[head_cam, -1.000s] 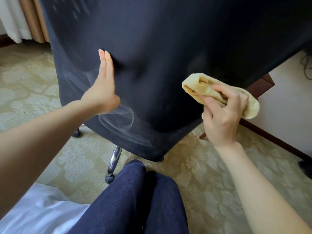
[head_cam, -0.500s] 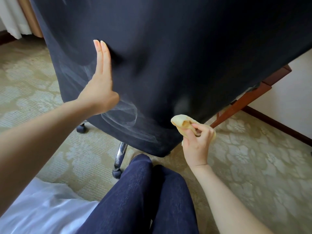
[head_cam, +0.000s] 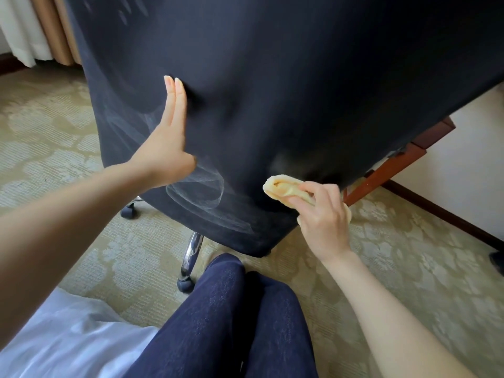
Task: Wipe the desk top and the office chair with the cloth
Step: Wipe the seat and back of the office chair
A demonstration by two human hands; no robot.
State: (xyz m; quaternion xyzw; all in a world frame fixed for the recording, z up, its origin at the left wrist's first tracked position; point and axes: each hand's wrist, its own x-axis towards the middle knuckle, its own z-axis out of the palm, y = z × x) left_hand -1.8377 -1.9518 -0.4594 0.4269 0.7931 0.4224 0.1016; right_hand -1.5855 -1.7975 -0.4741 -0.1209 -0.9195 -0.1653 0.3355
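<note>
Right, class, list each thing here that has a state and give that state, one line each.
office chair back: pale wipe streaks at lower left.
left hand: fingers straight, flat against the office chair back.
yellow cloth: folded, held at the back's lower part.
right hand: fingers curled round the yellow cloth.

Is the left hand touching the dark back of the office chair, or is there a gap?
Touching. The head view shows the left hand flat against the chair back, its straight fingers pressing a dent into it.

Floral beige carpet [head_cam: 409, 268], pale curtains [head_cam: 24, 31], white sheet [head_cam: 68, 342], dark baseboard [head_cam: 441, 213]
</note>
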